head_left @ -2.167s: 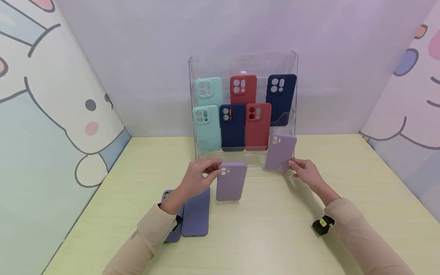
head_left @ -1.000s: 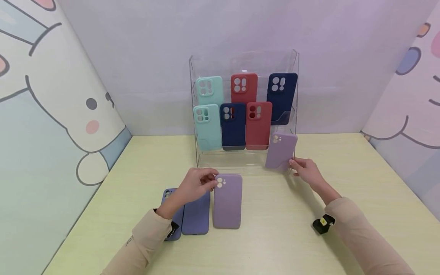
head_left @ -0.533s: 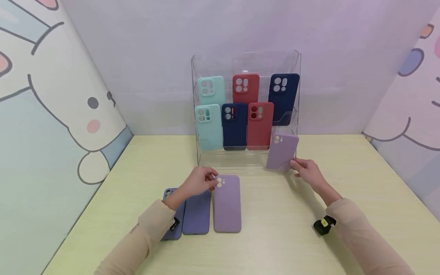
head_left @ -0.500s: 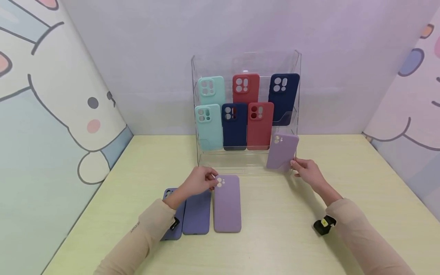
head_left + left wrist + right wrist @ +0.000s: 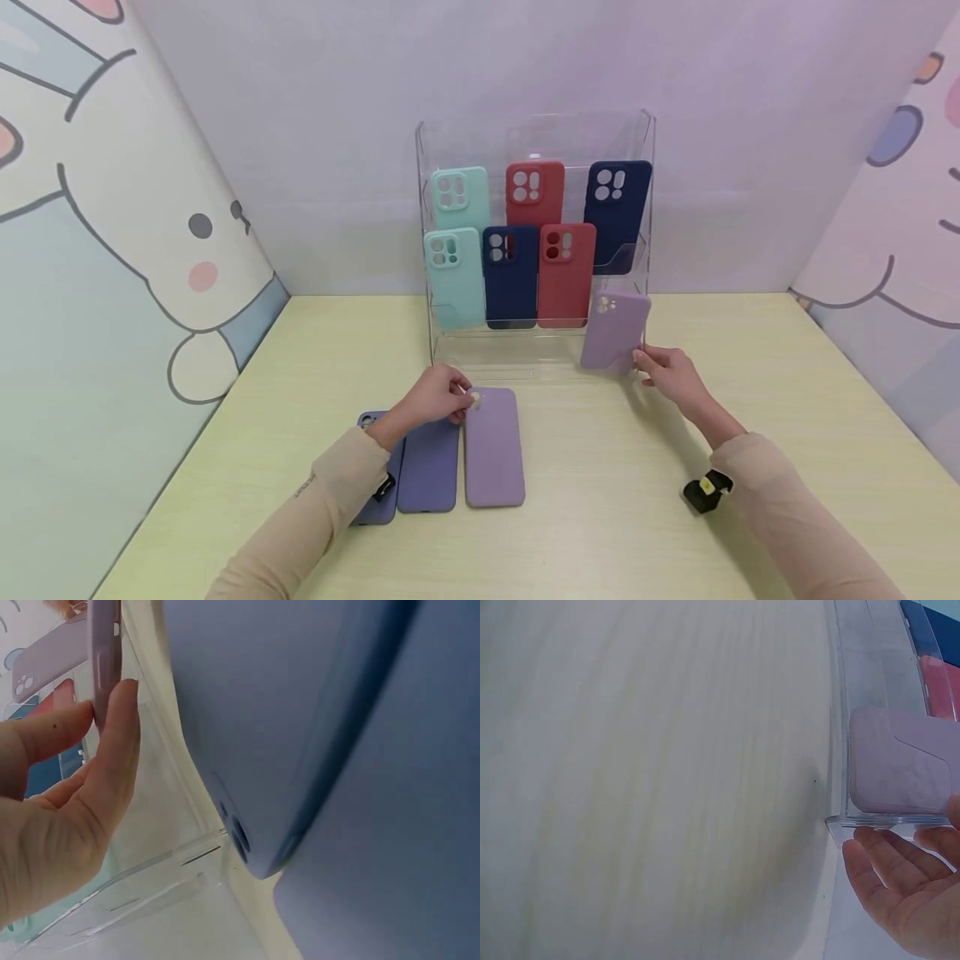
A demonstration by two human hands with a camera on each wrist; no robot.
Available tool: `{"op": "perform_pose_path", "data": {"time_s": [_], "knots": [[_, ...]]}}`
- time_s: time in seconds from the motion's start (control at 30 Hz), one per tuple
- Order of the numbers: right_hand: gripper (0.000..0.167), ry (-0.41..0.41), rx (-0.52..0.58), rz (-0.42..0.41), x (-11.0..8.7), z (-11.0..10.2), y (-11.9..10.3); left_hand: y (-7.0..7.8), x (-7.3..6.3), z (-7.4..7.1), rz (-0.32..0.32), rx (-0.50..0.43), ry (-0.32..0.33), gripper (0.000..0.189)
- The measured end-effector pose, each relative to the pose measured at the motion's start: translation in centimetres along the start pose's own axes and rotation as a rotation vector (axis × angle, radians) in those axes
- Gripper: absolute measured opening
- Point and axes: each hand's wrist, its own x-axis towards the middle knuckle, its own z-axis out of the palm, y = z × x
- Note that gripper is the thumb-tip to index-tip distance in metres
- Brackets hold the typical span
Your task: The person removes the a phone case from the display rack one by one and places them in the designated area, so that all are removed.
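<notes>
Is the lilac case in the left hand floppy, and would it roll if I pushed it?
The lilac case looks fairly stiff: it's straight while the left hand pinches just one corner. It's probably light, being thin. It'd likely slide, not roll, because it's flat.

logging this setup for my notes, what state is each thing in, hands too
left hand: pinching front lilac case
right hand: at one end of rack, grip unclear
front lilac case: held at one corner
rear lilac case: propped in bottom tier
blue cases: lying side by side
mint cases, red cases, navy cases: propped in rack
rack: upright
</notes>
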Motion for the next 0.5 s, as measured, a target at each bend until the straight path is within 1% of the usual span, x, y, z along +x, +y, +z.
{"op": "perform_pose_path", "data": {"time_s": [0.23, 0.33, 0.43, 0.5], "knots": [[0.049, -0.003, 0.004, 0.001, -0.01, 0.01, -0.15, -0.4, 0.35, 0.28, -0.037, 0.08, 0.039, 0.022], [0.049, -0.002, 0.005, 0.004, -0.01, 0.01, -0.16, -0.6, 0.47, 0.31, -0.063, 0.1, 0.035, 0.024], [0.049, -0.001, 0.005, 0.007, -0.03, 0.0, -0.14, -0.48, 0.37, 0.19, -0.084, 0.123, 0.027, 0.027], [0.049, -0.001, 0.005, 0.007, -0.05, 0.0, -0.16, -0.28, 0.24, 0.08, -0.079, 0.143, 0.029, 0.027]]}}
